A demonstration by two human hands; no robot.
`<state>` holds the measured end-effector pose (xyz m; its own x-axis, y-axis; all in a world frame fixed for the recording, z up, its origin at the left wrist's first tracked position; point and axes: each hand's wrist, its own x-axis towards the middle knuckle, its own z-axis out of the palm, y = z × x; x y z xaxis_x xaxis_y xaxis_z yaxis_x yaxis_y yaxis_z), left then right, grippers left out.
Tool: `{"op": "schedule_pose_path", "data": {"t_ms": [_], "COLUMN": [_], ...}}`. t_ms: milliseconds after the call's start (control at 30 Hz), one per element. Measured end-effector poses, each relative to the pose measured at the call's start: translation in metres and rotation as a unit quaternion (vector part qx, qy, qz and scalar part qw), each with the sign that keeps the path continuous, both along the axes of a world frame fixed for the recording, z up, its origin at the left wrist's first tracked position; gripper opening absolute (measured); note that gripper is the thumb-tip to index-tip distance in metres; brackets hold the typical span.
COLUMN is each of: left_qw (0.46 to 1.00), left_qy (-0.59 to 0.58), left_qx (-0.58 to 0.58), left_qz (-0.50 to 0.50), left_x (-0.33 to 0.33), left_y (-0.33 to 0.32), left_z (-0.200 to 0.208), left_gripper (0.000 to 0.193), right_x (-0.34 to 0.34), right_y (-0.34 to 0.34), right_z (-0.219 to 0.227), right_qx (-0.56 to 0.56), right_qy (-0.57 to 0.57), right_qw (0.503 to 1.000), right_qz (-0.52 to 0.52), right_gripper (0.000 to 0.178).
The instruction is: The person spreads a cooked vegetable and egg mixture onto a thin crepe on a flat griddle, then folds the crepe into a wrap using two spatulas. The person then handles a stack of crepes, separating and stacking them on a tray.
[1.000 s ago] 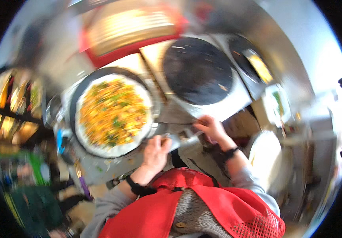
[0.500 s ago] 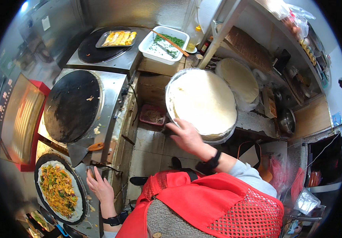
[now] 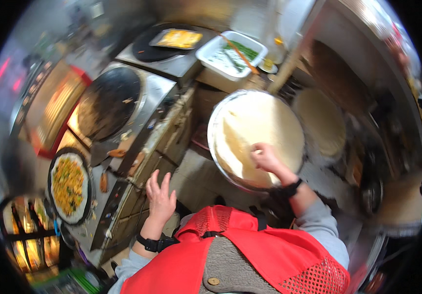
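One white tub (image 3: pixel 219 69) of chopped greens (image 3: pixel 248 52) sits upper centre; centre-right, the right hand (image 3: pixel 267 159) pinches one pale flatbread (image 3: pixel 261 130), the left hand (image 3: pixel 161 200) spread.

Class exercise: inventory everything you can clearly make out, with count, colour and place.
griddles: three, dark, left and far side
filled flatbread: one, pale with orange-green topping, nearest griddle
yellow food: one trayful, farthest griddle
tub: one, white, green bits inside, far centre
bottle: one, yellow-capped, right of tub
scraper: one, grey, brown handle, beside middle griddle
case: one, red-edged, left of middle griddle
compartmented rack: one, dark, lower left
round stack: one, pale, centre-right
second round pile: one, pale, further right
vest: one, red, lower centre
wristbands: two, black, one per wrist
left hand: one, bare, open, left of stack
right hand: one, bare, curled, over stack
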<state>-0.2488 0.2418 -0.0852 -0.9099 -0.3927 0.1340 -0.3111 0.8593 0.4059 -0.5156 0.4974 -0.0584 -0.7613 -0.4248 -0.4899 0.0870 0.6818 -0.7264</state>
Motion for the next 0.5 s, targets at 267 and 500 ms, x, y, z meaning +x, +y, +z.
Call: {"op": "schedule_pose_path", "data": {"t_ms": [267, 500], "left_qw": [0.863, 0.349], "left_qy": [0.082, 0.13], "left_qx": [0.48, 0.912], "left_qz": [0.135, 0.171], "left_x": [0.022, 0.072], "left_y": [-0.026, -0.09], "left_z": [-0.026, 0.007], "left_gripper": [0.057, 0.074], "right_x": [0.012, 0.169], "right_y": [-0.117, -0.36], "right_z": [0.158, 0.164], "right_qx": [-0.471, -0.473], "right_qy": [-0.08, -0.327], "right_qw": [0.878, 0.793], "right_qz": [0.036, 0.199], "right_gripper": [0.022, 0.027]}}
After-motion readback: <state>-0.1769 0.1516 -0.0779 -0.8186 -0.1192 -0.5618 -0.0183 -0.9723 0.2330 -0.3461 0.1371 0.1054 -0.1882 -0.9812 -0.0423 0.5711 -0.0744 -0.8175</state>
